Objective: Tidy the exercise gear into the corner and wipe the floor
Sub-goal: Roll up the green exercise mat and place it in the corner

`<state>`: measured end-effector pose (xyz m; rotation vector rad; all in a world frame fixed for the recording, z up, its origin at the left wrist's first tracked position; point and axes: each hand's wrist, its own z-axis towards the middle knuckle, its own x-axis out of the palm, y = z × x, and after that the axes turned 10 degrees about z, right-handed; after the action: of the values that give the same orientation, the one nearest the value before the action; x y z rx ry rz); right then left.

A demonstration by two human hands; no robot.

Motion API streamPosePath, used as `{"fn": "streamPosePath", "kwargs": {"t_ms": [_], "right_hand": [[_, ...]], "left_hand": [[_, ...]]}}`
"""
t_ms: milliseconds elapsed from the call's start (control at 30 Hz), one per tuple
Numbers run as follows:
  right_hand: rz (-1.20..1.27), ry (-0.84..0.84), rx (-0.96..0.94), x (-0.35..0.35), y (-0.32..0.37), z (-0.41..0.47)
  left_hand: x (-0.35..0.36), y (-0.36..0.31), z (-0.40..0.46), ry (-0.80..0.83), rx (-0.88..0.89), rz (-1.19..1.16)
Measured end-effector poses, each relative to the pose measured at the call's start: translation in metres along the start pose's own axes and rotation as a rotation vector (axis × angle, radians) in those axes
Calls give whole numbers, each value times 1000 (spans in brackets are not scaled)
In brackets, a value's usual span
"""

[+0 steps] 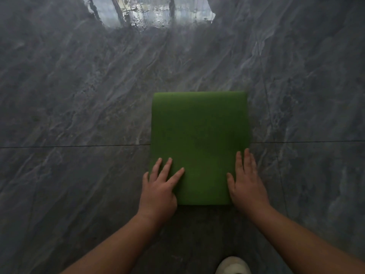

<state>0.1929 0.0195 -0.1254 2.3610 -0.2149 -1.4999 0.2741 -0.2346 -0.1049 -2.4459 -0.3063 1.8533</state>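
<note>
A green exercise mat (199, 135), folded into a thick rectangle, lies flat on the dark grey marble-patterned floor (79, 115). My left hand (161, 186) presses on the mat's near left corner with its fingers spread and straight. Along the near right edge, my right hand (245, 180) lies flat, fingers straight and pointing away from me. Both forearms reach in from the bottom of the view.
A white shoe (233, 265) shows at the bottom edge, below the mat. A tile joint (75, 146) runs left to right under the mat. Bright window light reflects off the glossy floor (150, 12) at the top.
</note>
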Motion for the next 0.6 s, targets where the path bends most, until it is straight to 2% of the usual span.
{"fn": "streamPosePath", "kwargs": {"t_ms": [133,200,300,433,533,600], "right_hand": [[-16,21,2,1,0,4],[-34,9,7,1,0,5],[-116,-16,10,3,0,6],[-150,-61,15,-3,12,6],[-190,-98,-138,-3,28,7],[-200,-56,-213,2,34,8]], "left_hand": [[-15,4,18,-132,-140,-177],[-24,1,30,-77,-140,-68],[-21,-11,46,73,-41,119],[-5,-23,51,195,50,225],[0,-29,53,214,19,257],[-1,-39,50,221,-14,230]]}}
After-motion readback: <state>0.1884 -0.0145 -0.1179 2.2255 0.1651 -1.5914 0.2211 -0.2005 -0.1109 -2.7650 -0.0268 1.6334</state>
